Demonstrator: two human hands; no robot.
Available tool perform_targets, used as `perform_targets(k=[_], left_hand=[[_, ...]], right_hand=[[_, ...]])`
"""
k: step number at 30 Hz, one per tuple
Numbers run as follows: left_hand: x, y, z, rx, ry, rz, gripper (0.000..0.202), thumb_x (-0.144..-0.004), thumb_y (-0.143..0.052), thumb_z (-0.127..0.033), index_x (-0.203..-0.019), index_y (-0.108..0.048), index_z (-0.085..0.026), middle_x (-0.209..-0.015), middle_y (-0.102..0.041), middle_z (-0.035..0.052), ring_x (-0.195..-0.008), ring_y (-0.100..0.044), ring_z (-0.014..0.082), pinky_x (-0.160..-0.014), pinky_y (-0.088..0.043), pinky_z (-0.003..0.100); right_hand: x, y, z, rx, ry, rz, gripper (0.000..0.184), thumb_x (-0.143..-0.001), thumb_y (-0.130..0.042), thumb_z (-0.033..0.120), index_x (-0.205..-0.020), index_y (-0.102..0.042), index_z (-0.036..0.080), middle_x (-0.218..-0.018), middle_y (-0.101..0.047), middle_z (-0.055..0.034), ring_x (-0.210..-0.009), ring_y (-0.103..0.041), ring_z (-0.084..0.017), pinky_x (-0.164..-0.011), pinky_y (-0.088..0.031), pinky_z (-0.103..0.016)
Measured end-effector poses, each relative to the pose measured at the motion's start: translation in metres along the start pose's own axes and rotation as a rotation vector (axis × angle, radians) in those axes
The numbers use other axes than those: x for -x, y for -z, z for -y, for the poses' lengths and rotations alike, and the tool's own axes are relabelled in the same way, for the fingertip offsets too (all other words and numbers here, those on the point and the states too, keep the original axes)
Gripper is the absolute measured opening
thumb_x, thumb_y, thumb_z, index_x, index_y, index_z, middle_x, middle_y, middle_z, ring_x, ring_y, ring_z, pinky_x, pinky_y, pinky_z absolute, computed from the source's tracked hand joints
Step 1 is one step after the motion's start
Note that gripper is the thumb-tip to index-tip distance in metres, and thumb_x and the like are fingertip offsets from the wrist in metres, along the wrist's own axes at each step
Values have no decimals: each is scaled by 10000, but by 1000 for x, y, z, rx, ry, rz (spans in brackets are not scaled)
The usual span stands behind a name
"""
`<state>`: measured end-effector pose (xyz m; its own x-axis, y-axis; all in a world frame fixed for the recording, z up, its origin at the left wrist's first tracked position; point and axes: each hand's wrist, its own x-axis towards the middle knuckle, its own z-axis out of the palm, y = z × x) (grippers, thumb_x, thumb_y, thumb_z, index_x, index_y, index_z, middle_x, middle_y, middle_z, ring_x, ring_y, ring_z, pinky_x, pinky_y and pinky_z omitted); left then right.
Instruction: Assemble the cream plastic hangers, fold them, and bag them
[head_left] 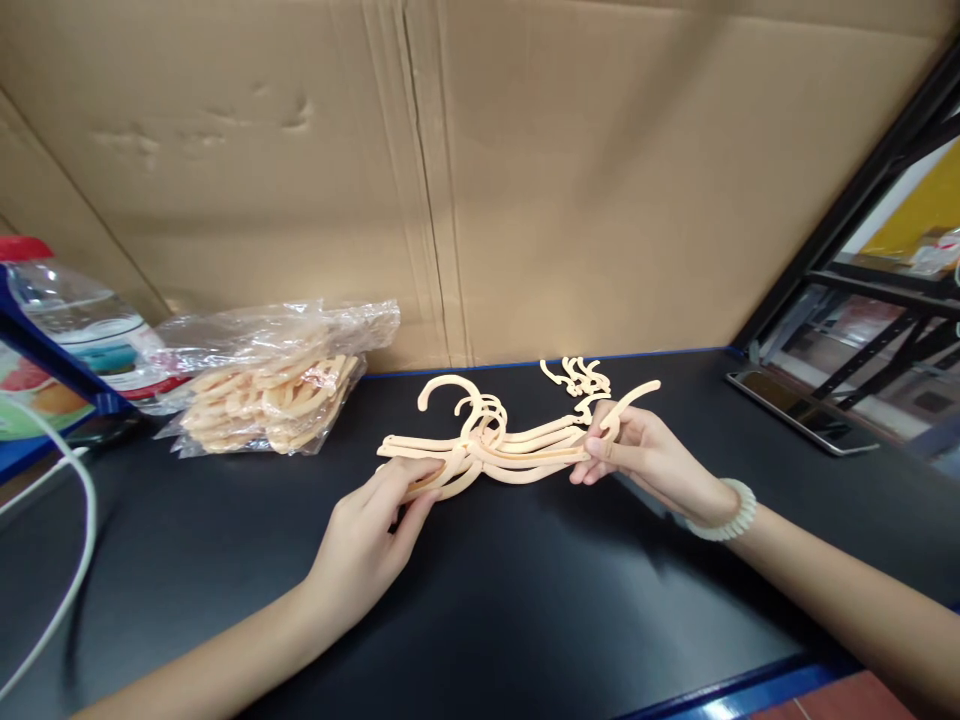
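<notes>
Toward the counter's (487, 610) back edge, the left hand (371, 525) and right hand (651, 458) pinch opposite arms of a peach hanger (474, 447), I'd guess light, stiff, slick, best gripped there; the right also pinches a curved piece (634, 396).

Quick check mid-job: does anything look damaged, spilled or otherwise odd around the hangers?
The cardboard panel behind the hangers has dents toward its upper left, where the surface looks puckered. I see no spill.

Hangers (480, 452) on table (487, 610); bag (262, 400) left, phone (802, 410) right; pieces (583, 377) behind; bottle (82, 320) left of bag, perhaps touching.
</notes>
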<state>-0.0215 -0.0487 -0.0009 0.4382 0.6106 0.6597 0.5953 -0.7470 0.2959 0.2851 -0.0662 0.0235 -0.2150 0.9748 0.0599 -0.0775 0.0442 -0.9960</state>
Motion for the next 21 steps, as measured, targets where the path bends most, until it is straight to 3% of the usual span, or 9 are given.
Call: perform_targets(k=[5,10,16,21], left_hand=[[-3,3,2,10,71,-4,158,-933,-502,-250,-1066,-579,-213,-919,-698,39,-694,-668,148,-510,-504,199],[-5,4,3,39,109,10,144,-945,-489,-267,-1038,-584,-211,-895,-683,27,-652,-635,132,-513,-489,200],[-8,11,2,16,85,9,165,-943,-503,-237,-1093,-563,-208,-960,-644,32,-747,-634,140,-573,-495,194],[-13,19,4,-38,77,10,119,-937,-511,-221,-1036,-571,-193,-959,-574,34,-757,-617,132,-592,-496,196]], right_hand=[[0,2,-2,132,166,34,193,-861,-668,365,-913,-684,180,-881,-679,-62,-693,-672,-156,-649,-575,-303],[-1,9,1,246,324,31,92,-852,-676,287,-884,-743,233,-1011,-637,-68,-768,-611,-160,-626,-544,-297],[2,17,5,115,278,-7,118,-848,-682,331,-917,-749,263,-994,-597,-50,-705,-574,-144,-624,-516,-316],[-1,40,15,109,225,-201,127,-753,-773,370,-817,-739,266,-852,-635,-24,-612,-539,-120,-588,-501,-286]])
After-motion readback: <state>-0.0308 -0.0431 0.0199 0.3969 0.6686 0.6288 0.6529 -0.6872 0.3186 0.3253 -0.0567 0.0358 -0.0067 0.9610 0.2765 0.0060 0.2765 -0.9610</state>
